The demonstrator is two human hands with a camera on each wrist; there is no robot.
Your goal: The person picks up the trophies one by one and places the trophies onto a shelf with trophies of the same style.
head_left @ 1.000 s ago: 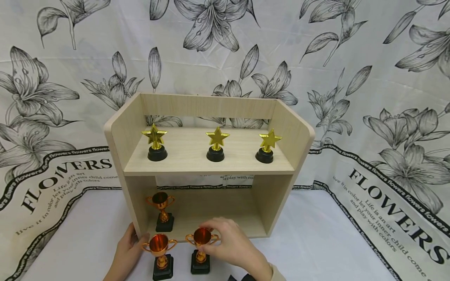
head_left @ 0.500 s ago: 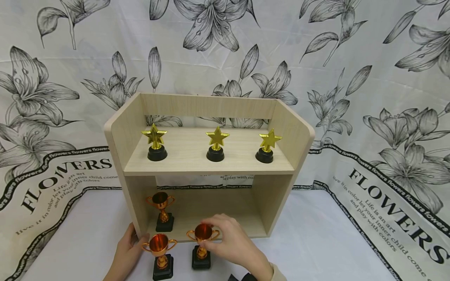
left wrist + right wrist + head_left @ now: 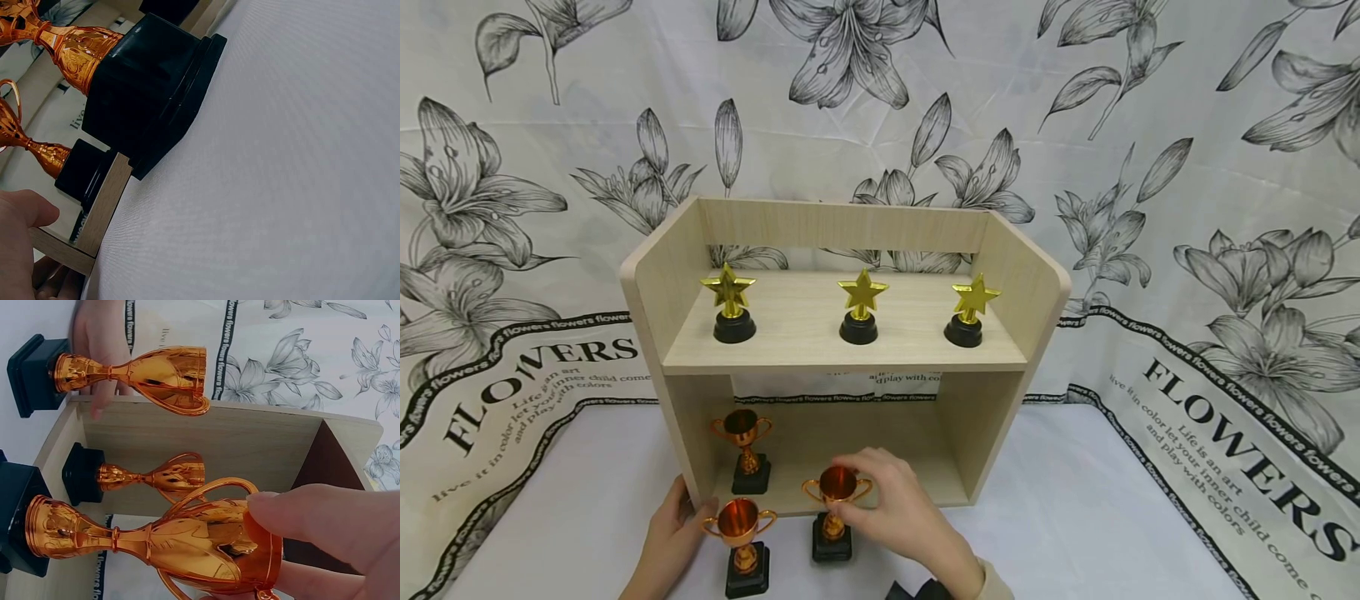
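Note:
My right hand pinches a copper-coloured trophy cup by its bowl, thumb and fingers at the rim. Upright on a black base, this cup is just before the front edge of the wooden shelf unit. In the right wrist view the held trophy cup fills the foreground. Low at the unit's left side panel, my left hand grips the front edge, thumb inside and fingers outside. A second copper trophy cup stands on the table close to that hand. Behind it, a third trophy cup occupies the lower compartment's left end.
Three gold star trophies stand along the upper shelf: a left star trophy, a middle star trophy and a right star trophy. A flower-print cloth hangs behind. White cloth covers the table.
My right hand has moved the held trophy cup slightly forward toward the shelf unit and a little to the right. The left hand keeps its grip on the side panel.

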